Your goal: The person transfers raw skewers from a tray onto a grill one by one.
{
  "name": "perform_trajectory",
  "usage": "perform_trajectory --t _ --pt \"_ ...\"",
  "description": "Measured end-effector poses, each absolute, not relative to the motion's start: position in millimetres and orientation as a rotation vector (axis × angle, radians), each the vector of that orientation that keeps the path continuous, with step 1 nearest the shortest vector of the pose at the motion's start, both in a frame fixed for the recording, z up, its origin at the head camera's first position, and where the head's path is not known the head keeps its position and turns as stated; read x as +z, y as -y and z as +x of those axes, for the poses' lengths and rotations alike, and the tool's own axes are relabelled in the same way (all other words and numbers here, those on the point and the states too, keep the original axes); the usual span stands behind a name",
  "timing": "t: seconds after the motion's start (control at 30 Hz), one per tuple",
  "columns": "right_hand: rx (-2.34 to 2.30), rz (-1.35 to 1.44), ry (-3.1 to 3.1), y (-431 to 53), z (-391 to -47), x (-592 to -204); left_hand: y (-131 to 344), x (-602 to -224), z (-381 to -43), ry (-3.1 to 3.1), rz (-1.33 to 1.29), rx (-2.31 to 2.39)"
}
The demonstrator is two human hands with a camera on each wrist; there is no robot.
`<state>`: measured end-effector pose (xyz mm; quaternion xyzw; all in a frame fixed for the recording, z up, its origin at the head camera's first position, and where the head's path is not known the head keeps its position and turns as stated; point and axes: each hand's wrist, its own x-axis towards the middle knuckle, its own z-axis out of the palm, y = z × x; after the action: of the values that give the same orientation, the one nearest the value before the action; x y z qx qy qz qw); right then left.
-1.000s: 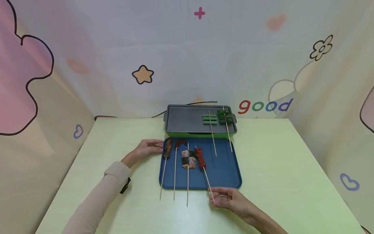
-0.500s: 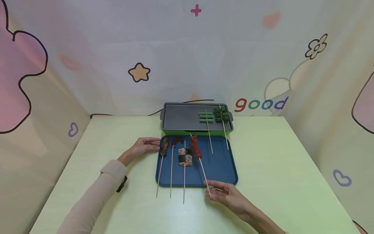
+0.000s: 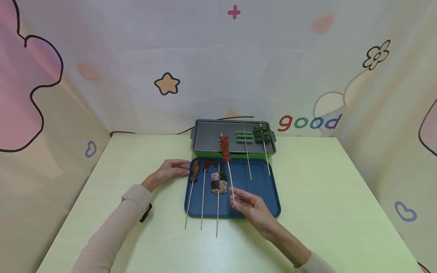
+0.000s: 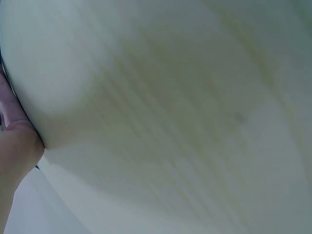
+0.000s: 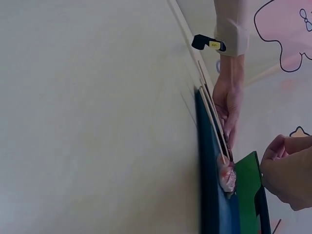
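Observation:
My right hand pinches the wooden stick of a skewer of red meat between thumb and fingers. The meat end overlaps the front edge of the grill in the head view, its tip over the dark plate. My left hand rests at the upper left edge of the blue tray, fingers extended. Lying on the tray are a brown meat skewer, a curled dark red skewer and a seaweed-banded skewer. In the right wrist view my right hand hides its own fingertips.
On the right of the grill plate lie a green bean skewer and a dark leafy skewer, their sticks reaching out over the tray. The pale table extends to both sides. Behind stands a printed cloth backdrop.
My right hand has moved forward and left, carrying the red meat skewer from the tray up to the grill's front edge. The left hand stays at the tray's edge.

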<state>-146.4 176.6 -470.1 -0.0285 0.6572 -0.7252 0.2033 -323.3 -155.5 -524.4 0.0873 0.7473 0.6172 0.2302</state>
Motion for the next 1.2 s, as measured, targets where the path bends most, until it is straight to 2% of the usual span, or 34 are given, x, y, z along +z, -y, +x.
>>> perform_trajectory --t 0.73,1.2 --pt "-2.118 0.087 -2.023 -145.4 -223.6 -446.3 154.4 -527.3 -327.3 -2.008 0.239 1.760" --pt "-2.149 0.261 -1.976 -142.0 -243.5 -449.9 155.1 -527.0 -325.0 -2.015 0.255 1.763"
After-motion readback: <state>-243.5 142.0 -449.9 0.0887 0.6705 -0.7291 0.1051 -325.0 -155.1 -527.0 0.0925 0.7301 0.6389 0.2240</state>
